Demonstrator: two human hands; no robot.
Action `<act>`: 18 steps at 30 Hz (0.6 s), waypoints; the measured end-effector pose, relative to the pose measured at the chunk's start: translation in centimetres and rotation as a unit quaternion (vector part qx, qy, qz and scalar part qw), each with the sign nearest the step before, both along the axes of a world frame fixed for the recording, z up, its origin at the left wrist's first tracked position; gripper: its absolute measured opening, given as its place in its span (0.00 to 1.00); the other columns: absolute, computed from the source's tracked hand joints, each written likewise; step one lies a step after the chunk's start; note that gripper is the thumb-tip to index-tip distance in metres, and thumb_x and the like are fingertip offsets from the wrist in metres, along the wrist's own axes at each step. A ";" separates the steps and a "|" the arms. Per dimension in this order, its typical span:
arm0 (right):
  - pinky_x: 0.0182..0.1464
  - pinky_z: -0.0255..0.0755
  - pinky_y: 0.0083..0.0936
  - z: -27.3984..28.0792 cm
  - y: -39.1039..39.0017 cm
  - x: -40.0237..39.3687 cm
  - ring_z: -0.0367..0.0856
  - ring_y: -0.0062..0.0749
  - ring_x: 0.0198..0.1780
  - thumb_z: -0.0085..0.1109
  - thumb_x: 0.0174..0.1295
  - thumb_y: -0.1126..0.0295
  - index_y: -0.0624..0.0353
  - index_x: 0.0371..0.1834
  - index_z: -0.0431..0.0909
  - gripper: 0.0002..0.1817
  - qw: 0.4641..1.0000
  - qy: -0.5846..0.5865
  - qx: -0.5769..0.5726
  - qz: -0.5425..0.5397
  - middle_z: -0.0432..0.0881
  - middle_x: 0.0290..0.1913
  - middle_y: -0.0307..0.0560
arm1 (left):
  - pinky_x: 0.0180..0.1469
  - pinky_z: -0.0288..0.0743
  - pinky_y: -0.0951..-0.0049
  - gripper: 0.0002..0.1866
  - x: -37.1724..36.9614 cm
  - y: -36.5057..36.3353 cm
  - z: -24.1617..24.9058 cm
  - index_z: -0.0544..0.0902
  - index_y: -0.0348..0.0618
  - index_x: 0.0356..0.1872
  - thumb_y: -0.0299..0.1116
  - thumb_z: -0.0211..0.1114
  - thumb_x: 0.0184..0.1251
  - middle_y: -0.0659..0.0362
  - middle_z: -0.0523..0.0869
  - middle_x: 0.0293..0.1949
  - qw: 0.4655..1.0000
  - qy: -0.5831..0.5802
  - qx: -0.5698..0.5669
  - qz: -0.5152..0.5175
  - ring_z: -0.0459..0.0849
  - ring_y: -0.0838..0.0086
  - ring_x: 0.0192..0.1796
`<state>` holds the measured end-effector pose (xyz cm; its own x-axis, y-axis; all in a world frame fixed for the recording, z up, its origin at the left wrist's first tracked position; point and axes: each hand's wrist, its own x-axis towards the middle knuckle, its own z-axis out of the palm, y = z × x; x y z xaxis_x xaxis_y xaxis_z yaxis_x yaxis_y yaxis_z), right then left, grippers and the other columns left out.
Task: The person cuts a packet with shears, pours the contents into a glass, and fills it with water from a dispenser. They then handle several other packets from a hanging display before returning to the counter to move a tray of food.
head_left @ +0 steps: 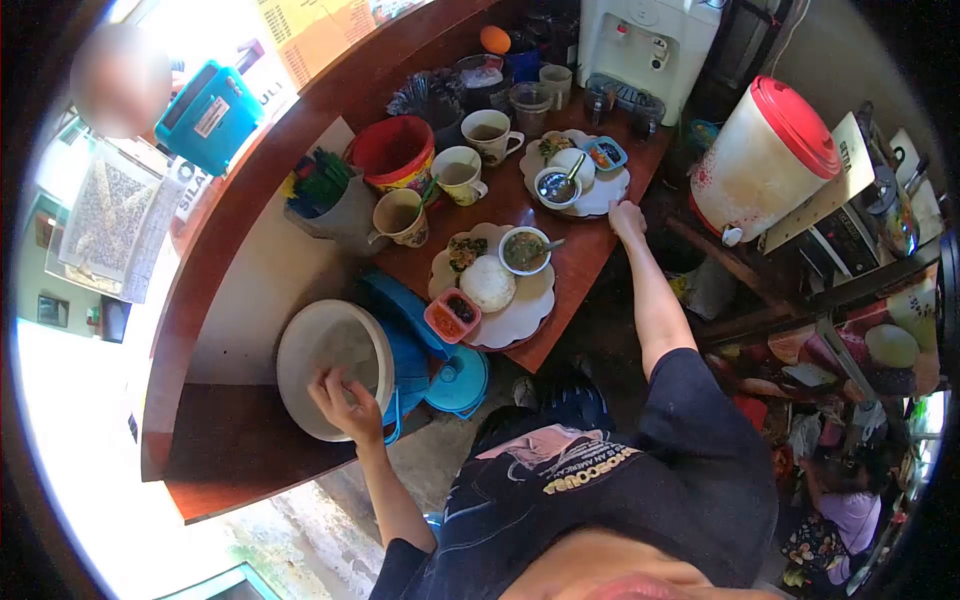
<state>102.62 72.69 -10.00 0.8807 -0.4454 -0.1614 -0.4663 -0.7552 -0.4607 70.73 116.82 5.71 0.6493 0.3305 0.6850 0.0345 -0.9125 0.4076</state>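
Note:
Over the round whitish lid or tub [335,335] at the left is my left hand [345,405], its fingers apart and nothing in them. My right hand [628,220] is at the right edge of the wooden table, by the rim of a scalloped plate [610,190]; its fingers are curled and what they hold, if anything, is too small to make out. That plate bears rice, greens, a bowl of soup [556,186] with a spoon and a blue sauce dish [607,154]. Nearer me, another scalloped plate [530,305] carries rice [488,284], greens, a soup bowl [526,251] and a pink sauce dish [453,315].
Three mugs [460,176] and a red bucket [395,150] stand behind the plates. A water dispenser [650,50] is at the back, a red-lidded jug [765,160] at the right. People are at the upper left [120,85] and lower right [855,520].

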 end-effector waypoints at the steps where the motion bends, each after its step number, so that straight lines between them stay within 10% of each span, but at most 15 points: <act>1: 0.48 0.71 0.41 0.9 0.5 -0.4 0.80 0.51 0.44 0.43 0.60 0.52 0.66 0.35 0.80 0.25 1.000 0.001 0.007 0.001 0.81 0.37 0.60 | 0.44 0.69 0.62 0.15 -0.5 -0.4 -0.7 0.76 0.35 0.36 0.14 0.48 0.46 0.47 0.72 0.41 1.000 0.010 -0.029 0.004 0.74 0.55 0.44; 18: 0.51 0.69 0.44 2.5 5.3 -4.1 0.77 0.55 0.49 0.47 0.56 0.54 0.66 0.39 0.80 0.24 0.992 -0.017 0.086 -0.091 0.78 0.44 0.65 | 0.45 0.68 0.61 0.12 -1.5 -3.8 -2.7 0.76 0.36 0.35 0.14 0.49 0.51 0.48 0.71 0.41 0.996 0.032 -0.051 -0.064 0.74 0.56 0.42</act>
